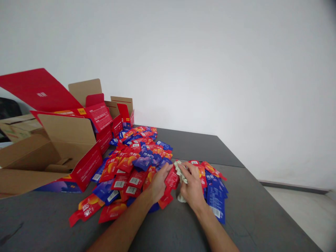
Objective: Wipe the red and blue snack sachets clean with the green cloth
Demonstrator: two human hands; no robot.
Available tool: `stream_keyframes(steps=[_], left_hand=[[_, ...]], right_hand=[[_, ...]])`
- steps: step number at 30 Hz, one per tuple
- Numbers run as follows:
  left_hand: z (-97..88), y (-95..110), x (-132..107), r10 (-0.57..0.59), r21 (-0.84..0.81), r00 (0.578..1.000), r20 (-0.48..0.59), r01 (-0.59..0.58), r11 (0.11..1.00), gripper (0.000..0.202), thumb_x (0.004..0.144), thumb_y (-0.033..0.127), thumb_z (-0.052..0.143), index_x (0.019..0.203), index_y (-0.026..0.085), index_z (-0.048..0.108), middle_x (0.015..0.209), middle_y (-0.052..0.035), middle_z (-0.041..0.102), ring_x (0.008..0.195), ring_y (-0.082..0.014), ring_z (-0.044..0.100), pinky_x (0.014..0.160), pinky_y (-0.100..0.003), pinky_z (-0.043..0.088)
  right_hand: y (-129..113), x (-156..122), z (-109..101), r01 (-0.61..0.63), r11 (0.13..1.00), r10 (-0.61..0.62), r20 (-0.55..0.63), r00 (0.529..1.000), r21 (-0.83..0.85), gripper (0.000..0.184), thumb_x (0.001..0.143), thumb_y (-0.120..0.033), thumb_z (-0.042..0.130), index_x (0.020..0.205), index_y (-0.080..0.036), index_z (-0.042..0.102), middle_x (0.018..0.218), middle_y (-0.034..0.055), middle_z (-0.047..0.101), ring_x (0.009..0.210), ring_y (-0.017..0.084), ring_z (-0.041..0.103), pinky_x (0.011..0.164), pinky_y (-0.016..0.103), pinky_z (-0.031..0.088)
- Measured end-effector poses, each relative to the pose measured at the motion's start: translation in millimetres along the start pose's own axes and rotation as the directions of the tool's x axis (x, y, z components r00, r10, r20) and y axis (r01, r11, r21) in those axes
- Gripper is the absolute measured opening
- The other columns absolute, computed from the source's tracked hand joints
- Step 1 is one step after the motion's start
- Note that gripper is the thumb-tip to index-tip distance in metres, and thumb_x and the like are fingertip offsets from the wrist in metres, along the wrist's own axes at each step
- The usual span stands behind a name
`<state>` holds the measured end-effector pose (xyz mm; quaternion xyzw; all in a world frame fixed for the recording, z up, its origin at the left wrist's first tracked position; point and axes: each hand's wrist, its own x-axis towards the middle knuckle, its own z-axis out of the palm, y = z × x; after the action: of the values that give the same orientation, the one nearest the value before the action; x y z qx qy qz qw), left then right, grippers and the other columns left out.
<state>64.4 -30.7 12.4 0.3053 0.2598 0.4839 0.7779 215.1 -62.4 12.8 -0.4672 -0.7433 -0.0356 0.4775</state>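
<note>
My left hand (159, 182) grips a red pouch (172, 179) by its left edge, above the dark table. Against the pouch's right side, my right hand (192, 185) holds a crumpled pale cloth (180, 171), its fingers closed on the cloth. To the left lies a large heap of red and blue pouches (128, 164), printed with orange fruit, purple shapes and barcodes. Beyond my right hand is a smaller group of red and blue pouches (215, 196). Part of the held pouch is covered by the cloth and my fingers.
An open red carton (86, 171) with brown inner flaps stands at the left. More open red cartons (103, 140) are behind it, reaching towards the white wall (199, 70). The dark table (252, 210) has its right edge running down towards the lower right corner.
</note>
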Motion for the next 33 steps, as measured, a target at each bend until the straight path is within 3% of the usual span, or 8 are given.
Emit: stream_keyframes(steps=[5,8,12,15,18,24,30,33], left_hand=[[-2.4,7.9,3.3,0.043,-0.040,0.998,0.042,-0.041,0.998,0.046,0.090,0.053,0.053,0.110,0.015,0.069,0.100,-0.0109,0.073,0.097,-0.0251,0.068,0.085,-0.035,0.053],[-2.2,13.3,3.5,0.077,-0.047,0.996,0.035,-0.075,0.996,0.035,0.084,0.042,0.062,0.106,0.016,0.069,0.093,-0.0075,0.073,0.081,-0.0199,0.068,0.073,-0.029,0.053],[-0.5,16.1,1.4,0.173,-0.013,0.984,-0.031,-0.173,0.985,0.037,0.070,0.017,0.069,0.107,0.017,0.068,0.089,-0.0039,0.073,0.073,-0.0149,0.067,0.069,-0.024,0.051],[-0.6,17.3,0.9,0.196,0.019,0.973,-0.119,-0.195,0.981,0.044,0.066,0.012,0.068,0.109,0.016,0.068,0.088,-0.0046,0.073,0.072,-0.0158,0.068,0.071,-0.027,0.053],[-2.6,18.0,1.4,0.191,0.038,0.969,-0.160,-0.187,0.982,0.052,0.064,0.010,0.068,0.116,0.017,0.067,0.092,-0.0047,0.073,0.070,-0.0152,0.067,0.069,-0.028,0.054],[-6.6,20.5,0.7,0.235,0.034,0.962,-0.138,-0.233,0.972,0.072,0.065,0.013,0.073,0.134,0.022,0.055,0.092,-0.0034,0.072,0.068,-0.0137,0.066,0.065,-0.026,0.053],[-8.2,10.7,5.3,0.165,0.040,0.984,-0.067,-0.162,0.986,0.050,0.065,0.013,0.074,0.115,0.017,0.069,0.095,-0.0062,0.073,0.081,-0.0161,0.068,0.076,-0.027,0.052],[-4.4,4.3,4.4,0.100,0.036,0.995,-0.025,-0.099,0.994,0.034,0.072,0.023,0.073,0.105,0.016,0.071,0.087,-0.0070,0.073,0.080,-0.0192,0.069,0.073,-0.029,0.053]], right_hand=[[-22.5,4.5,-2.6,0.064,0.993,-0.088,0.263,0.961,0.099,0.073,0.066,0.008,0.045,0.127,-0.028,0.064,0.122,0.0075,0.060,0.108,0.024,0.054,0.091,0.041,0.049],[-31.9,5.7,-4.9,0.063,0.983,-0.122,0.357,0.926,0.173,0.070,0.064,0.007,0.046,0.121,-0.028,0.067,0.117,0.0061,0.063,0.106,0.023,0.056,0.089,0.038,0.050],[-22.1,5.0,-6.4,0.041,0.980,-0.081,0.204,0.976,0.195,0.064,0.070,0.005,0.047,0.121,-0.029,0.067,0.118,0.0071,0.063,0.109,0.023,0.057,0.090,0.040,0.050],[-8.9,4.8,-6.7,-0.031,0.986,0.028,0.021,0.999,0.161,0.056,0.077,0.000,0.047,0.120,-0.028,0.067,0.120,0.0080,0.061,0.111,0.024,0.057,0.093,0.042,0.049],[-1.1,4.6,-5.9,-0.107,0.985,0.117,-0.069,0.991,0.132,0.051,0.077,-0.001,0.049,0.117,-0.027,0.068,0.121,0.0082,0.060,0.114,0.024,0.056,0.098,0.044,0.047],[-5.3,2.1,-2.4,-0.104,0.984,0.114,-0.065,0.991,0.144,0.049,0.079,-0.005,0.051,0.119,-0.028,0.067,0.122,0.0088,0.061,0.115,0.025,0.057,0.099,0.045,0.048],[-16.9,0.4,0.9,-0.033,0.984,0.041,-0.042,0.998,0.177,0.050,0.084,-0.007,0.050,0.125,-0.031,0.065,0.124,0.0084,0.061,0.115,0.024,0.058,0.096,0.044,0.051],[-19.5,-0.7,3.5,-0.016,0.983,0.020,-0.017,1.000,0.184,0.050,0.087,-0.007,0.049,0.129,-0.032,0.062,0.126,0.0086,0.059,0.116,0.024,0.057,0.096,0.044,0.051]])
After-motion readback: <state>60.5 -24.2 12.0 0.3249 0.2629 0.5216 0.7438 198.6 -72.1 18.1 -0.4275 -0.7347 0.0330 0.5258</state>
